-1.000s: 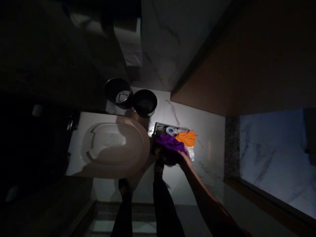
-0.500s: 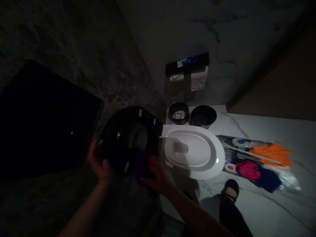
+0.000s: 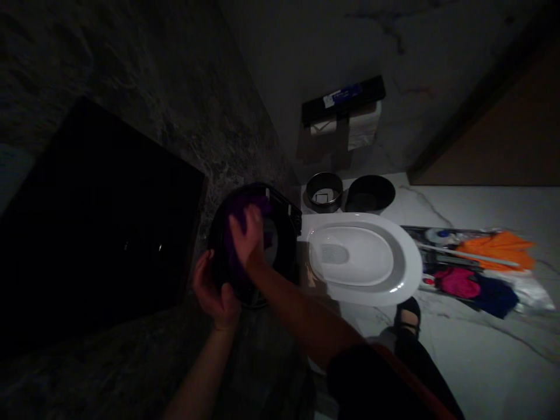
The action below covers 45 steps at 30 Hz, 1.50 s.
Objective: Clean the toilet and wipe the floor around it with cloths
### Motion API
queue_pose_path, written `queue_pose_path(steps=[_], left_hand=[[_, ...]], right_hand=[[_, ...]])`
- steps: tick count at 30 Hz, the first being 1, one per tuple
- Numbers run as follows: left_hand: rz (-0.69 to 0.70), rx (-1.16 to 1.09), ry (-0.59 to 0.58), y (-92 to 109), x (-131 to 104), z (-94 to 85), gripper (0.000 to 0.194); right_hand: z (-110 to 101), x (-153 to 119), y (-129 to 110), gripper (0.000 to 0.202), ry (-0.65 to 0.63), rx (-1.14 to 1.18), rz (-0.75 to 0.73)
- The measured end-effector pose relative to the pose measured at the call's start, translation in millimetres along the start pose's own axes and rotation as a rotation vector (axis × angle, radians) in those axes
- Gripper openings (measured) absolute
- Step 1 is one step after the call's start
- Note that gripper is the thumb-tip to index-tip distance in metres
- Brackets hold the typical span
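A white toilet bowl (image 3: 406,274) stands with its dark lid and seat (image 3: 284,239) raised against the dark stone wall. My right hand (image 3: 247,236) presses a purple cloth (image 3: 238,210) flat against the raised lid, near its top. My left hand (image 3: 214,291) grips the lid's lower left edge. The light is dim and the cloth is partly hidden under my hand.
Two round dark bins (image 3: 324,191) (image 3: 370,193) stand behind the bowl, under a wall paper holder (image 3: 343,99). On the marble floor at right lie an orange cloth (image 3: 496,245), a pink cloth (image 3: 455,281), a dark blue cloth (image 3: 496,297) and bottles. My shoe (image 3: 408,315) is beside the bowl.
One second ago my right hand took the purple cloth from the floor pile. Since then both hands came to the raised lid, and my right hand slid the cloth from its lower edge upward.
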<state>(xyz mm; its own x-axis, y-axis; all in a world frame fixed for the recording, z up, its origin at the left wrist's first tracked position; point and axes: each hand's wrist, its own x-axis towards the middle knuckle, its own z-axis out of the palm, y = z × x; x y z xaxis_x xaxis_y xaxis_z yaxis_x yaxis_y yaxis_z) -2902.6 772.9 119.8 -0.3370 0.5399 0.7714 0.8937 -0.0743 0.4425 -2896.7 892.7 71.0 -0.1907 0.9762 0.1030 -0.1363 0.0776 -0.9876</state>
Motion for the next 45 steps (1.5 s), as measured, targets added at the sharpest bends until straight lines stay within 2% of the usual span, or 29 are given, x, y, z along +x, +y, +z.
queue_pose_path(steps=[2, 3, 4, 5, 6, 8, 11, 12, 13, 14, 16, 18, 20, 21, 22, 23, 25, 27, 29, 30, 32, 33, 35, 37, 39, 41, 42, 43, 45], left_hand=[[0.007, -0.017, -0.015, -0.6, -0.8, -1.2, 0.055], [0.014, -0.028, -0.025, -0.6, -0.7, -1.7, 0.056], [0.019, -0.038, -0.031, -0.4, -0.4, -2.0, 0.055], [0.024, -0.045, -0.030, 0.0, 0.2, -2.0, 0.055], [0.026, -0.049, -0.029, 0.6, 0.8, -1.8, 0.055], [0.018, -0.048, -0.022, 2.0, 1.4, -1.2, 0.054], [-0.014, -0.036, -0.037, 3.0, 0.0, -0.9, 0.054], [-0.025, -0.029, -0.039, 2.8, -0.8, -1.4, 0.054], [-0.034, -0.020, -0.040, 2.5, -1.6, -2.1, 0.054], [-0.042, -0.010, -0.044, 2.2, -2.4, -3.0, 0.054], [-0.045, 0.014, -0.056, 1.4, -3.2, -5.3, 0.055], [-0.032, 0.057, -0.075, 1.0, -3.2, -7.6, 0.056], [-0.013, 0.110, -0.096, 1.0, -2.8, -9.4, 0.056], [-0.009, 0.133, -0.105, 1.0, -2.4, -10.1, 0.055], [-0.009, 0.149, -0.107, 1.2, -2.1, -10.4, 0.055], [-0.012, 0.154, -0.104, 1.4, -1.6, -10.6, 0.055], [-0.020, 0.139, -0.092, 1.8, -0.4, -9.8, 0.054], [-0.013, 0.101, -0.081, 2.0, 1.3, -7.8, 0.054], [-0.002, 0.073, -0.074, 1.7, 3.2, -4.9, 0.054], [0.005, 0.069, -0.070, 1.6, 4.0, -3.5, 0.054], [0.015, 0.078, -0.063, 1.6, 5.1, -1.5, 0.054], [0.018, 0.087, -0.061, 1.6, 5.5, -1.1, 0.053], [0.022, 0.103, -0.059, 1.4, 5.8, -1.6, 0.052], [0.024, 0.126, -0.062, 0.3, 6.1, -3.1, 0.052], [0.033, 0.154, -0.072, -1.5, 6.7, -4.8, 0.052], [0.039, 0.181, -0.083, -3.2, 7.6, -6.2, 0.052], [0.042, 0.194, -0.089, -3.7, 8.2, -6.6, 0.053], [0.041, 0.205, -0.093, -4.1, 8.7, -6.9, 0.054], [0.036, 0.232, -0.101, -4.5, 9.5, -7.5, 0.055]], right_hand=[[-17.0, -73.6, 13.2, 0.026, -0.171, 0.013, -0.301], [-25.1, -102.5, 20.4, 0.021, -0.200, -0.003, -0.399], [-31.4, -120.4, 26.6, 0.019, -0.242, -0.039, -0.436], [-34.8, -125.0, 30.7, 0.020, -0.295, -0.044, -0.477], [-34.7, -115.7, 32.2, 0.022, -0.324, -0.044, -0.479], [-25.2, -61.7, 28.7, 0.027, -0.314, -0.012, -0.388], [-1.0, 48.8, 17.8, 0.034, -0.006, -0.004, 0.063], [5.5, 74.4, 15.1, 0.038, 0.058, -0.008, 0.206], [9.9, 87.9, 13.0, 0.039, 0.091, -0.020, 0.280], [11.5, 87.5, 11.7, 0.039, 0.102, -0.030, 0.290], [5.6, 47.7, 11.6, 0.037, 0.036, -0.032, 0.103], [-10.1, -22.7, 16.1, 0.036, -0.134, 0.020, -0.252], [-28.2, -86.2, 23.5, 0.030, -0.227, 0.062, -0.395], [-35.0, -105.1, 26.4, 0.030, -0.246, 0.077, -0.472], [-38.9, -112.3, 27.7, 0.029, -0.258, 0.086, -0.525], [-39.7, -107.4, 26.8, 0.029, -0.268, 0.083, -0.563], [-32.6, -65.9, 19.8, 0.027, -0.270, 0.043, -0.530], [-19.2, -0.1, 11.6, 0.023, -0.203, -0.041, -0.278], [-6.6, 61.2, 7.2, 0.020, -0.054, -0.112, 0.076], [-2.1, 81.7, 5.7, 0.021, -0.015, -0.140, 0.207], [1.5, 93.5, 0.7, 0.023, 0.034, -0.159, 0.296], [0.3, 84.6, -3.3, 0.024, 0.027, -0.151, 0.255], [-8.2, 44.8, -11.8, 0.025, -0.073, -0.120, 0.044], [-24.8, -7.5, -14.4, 0.022, -0.312, -0.105, -0.235], [-47.0, -54.6, -4.2, 0.023, -0.597, -0.151, -0.419], [-70.8, -88.5, 20.0, 0.031, -0.819, -0.215, -0.469], [-82.0, -101.2, 36.1, 0.035, -0.886, -0.231, -0.458], [-92.1, -112.1, 53.6, 0.039, -0.915, -0.239, -0.424], [-107.9, -131.1, 86.9, 0.046, -0.853, -0.269, -0.257]])
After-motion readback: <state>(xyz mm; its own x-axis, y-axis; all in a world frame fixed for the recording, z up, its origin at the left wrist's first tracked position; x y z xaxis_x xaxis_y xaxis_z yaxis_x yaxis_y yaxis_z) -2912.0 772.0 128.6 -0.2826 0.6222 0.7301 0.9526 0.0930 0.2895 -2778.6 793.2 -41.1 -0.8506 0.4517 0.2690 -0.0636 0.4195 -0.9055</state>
